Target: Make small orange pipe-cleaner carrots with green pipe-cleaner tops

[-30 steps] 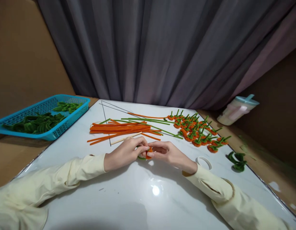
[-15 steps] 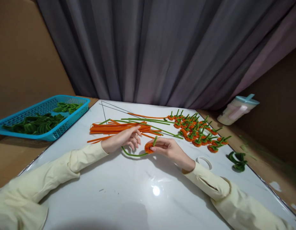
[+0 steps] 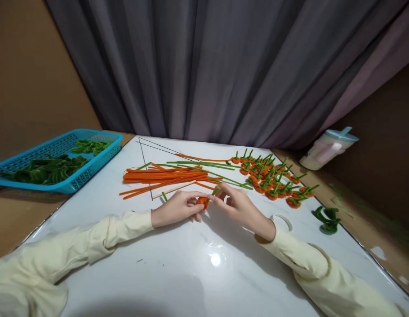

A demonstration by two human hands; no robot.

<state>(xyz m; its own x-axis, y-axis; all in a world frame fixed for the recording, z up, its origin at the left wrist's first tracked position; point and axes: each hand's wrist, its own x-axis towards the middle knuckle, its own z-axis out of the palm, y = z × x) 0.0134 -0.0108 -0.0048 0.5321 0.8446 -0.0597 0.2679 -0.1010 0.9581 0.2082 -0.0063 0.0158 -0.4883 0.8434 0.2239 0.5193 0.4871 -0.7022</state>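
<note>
Two hands meet over the middle of the desk (image 3: 178,281), and I watch them from my distant seat. The left hand (image 3: 178,206) has its thumb and fingers closed around a small orange coil (image 3: 203,202); the right hand (image 3: 240,208) pinches a short green stem (image 3: 216,190) beside it, its other fingers loosely curled. Both keep the coil just above the surface. A green end (image 3: 164,197) pokes out behind the left knuckles; whether it joins that stem, I cannot tell.

My main worry is the coil: a slack left grip could let its turns spring open, and a hard tug on the stem could pull it out or set it crooked. The left wrist lies close to a pale stick (image 3: 174,190) and the bundle of orange strips (image 3: 165,176), so a careless sweep would scatter them. Swinging the right elbow wide could knock the white ring (image 3: 289,222).

Farther out, green strips (image 3: 204,164) run behind the bundle, and stemmed orange pieces (image 3: 272,193) crowd the right side, with dark green curls (image 3: 328,220) near that edge. The desk is glossy white, catching a bright lamp glare. A blue basket (image 3: 105,158) of green pieces sits at the left, a lidded cup (image 3: 326,152) at the right, and a grey curtain (image 3: 191,66) hangs behind between brown walls (image 3: 32,66).
</note>
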